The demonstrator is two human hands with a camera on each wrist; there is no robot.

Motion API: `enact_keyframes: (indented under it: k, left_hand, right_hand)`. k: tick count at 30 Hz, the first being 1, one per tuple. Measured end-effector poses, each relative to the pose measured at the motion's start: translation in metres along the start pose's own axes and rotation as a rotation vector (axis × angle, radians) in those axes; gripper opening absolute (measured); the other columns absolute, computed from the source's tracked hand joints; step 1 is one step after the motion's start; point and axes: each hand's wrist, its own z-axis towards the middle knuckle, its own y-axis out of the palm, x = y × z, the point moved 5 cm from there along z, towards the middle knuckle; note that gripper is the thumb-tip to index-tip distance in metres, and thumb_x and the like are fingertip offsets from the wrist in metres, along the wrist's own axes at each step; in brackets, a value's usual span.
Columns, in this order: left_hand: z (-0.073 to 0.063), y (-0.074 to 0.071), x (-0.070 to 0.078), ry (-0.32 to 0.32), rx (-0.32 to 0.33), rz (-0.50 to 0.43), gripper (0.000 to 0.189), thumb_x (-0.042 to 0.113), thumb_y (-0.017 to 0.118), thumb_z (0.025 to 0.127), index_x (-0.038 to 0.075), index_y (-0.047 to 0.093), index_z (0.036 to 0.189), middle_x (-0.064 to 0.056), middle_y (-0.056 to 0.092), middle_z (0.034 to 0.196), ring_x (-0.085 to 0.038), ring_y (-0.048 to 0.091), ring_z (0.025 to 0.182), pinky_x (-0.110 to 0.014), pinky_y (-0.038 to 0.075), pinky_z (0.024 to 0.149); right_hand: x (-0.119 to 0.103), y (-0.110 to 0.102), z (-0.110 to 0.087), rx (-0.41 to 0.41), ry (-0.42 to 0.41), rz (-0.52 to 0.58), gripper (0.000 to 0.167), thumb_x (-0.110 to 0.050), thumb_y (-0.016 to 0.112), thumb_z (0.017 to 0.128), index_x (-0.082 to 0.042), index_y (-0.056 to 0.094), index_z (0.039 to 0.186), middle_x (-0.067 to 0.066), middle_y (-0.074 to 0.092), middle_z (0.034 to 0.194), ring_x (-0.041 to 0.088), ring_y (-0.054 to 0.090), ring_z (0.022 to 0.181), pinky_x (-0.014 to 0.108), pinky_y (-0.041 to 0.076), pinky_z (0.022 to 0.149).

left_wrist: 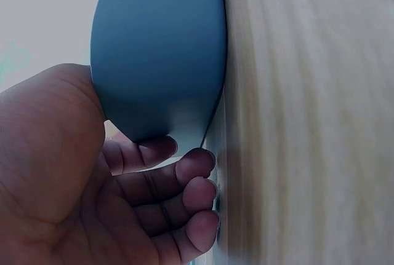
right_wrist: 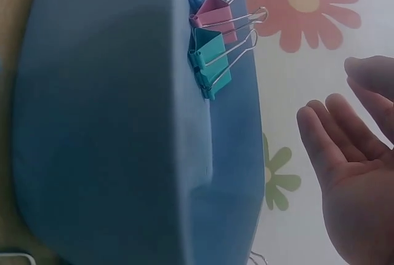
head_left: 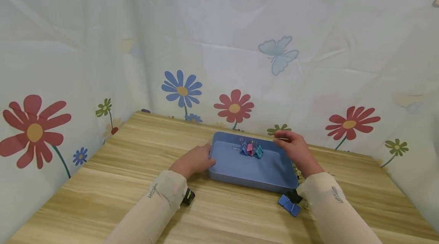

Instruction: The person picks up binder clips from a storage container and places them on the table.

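A blue rectangular tray (head_left: 253, 173) lies on the table with three binder clips standing in it: a blue one (head_left: 244, 148), a pink one (head_left: 250, 150) and a teal one (head_left: 258, 151). My left hand (head_left: 195, 160) grips the tray's left end, thumb at the rim and fingers against the outside. In the left wrist view those fingertips (left_wrist: 200, 231) are curled close to the tabletop. Over the tray's far right corner, my right hand (head_left: 293, 148) is raised with fingers loosely extended and nothing in them. The right wrist view shows the palm (right_wrist: 363, 197) apart from the tray wall.
Another blue binder clip (head_left: 289, 206) lies on the wooden table (head_left: 240, 221) in front of the tray's near right corner. More wire handles (head_left: 299, 175) show beside its right side, partly hidden by my right arm. A flowered curtain (head_left: 212, 57) hangs behind the table.
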Motion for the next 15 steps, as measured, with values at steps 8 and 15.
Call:
enact_keyframes:
  k: [8,15]
  left_hand:
    - [-0.002,-0.001,0.001,0.001,0.0,-0.008,0.059,0.025,0.053,0.09,-0.004,0.041,0.14,-0.017,0.059,0.131,-0.02,0.056,0.095,-0.039,0.046,0.094]
    - [-0.001,-0.001,0.001,-0.002,-0.003,-0.008,0.06,0.024,0.053,0.09,-0.004,0.04,0.141,-0.018,0.057,0.134,-0.02,0.056,0.098,-0.04,0.046,0.095]
  right_hand:
    - [-0.004,0.006,0.007,-0.04,0.022,-0.07,0.038,-0.023,0.057,0.097,-0.005,0.056,0.131,0.02,0.053,0.136,0.037,0.052,0.123,0.051,0.044,0.101]
    - [-0.008,0.008,0.016,-0.069,-0.024,-0.102,0.039,-0.023,0.057,0.097,-0.003,0.057,0.131,0.019,0.055,0.137,0.037,0.053,0.124,0.052,0.045,0.099]
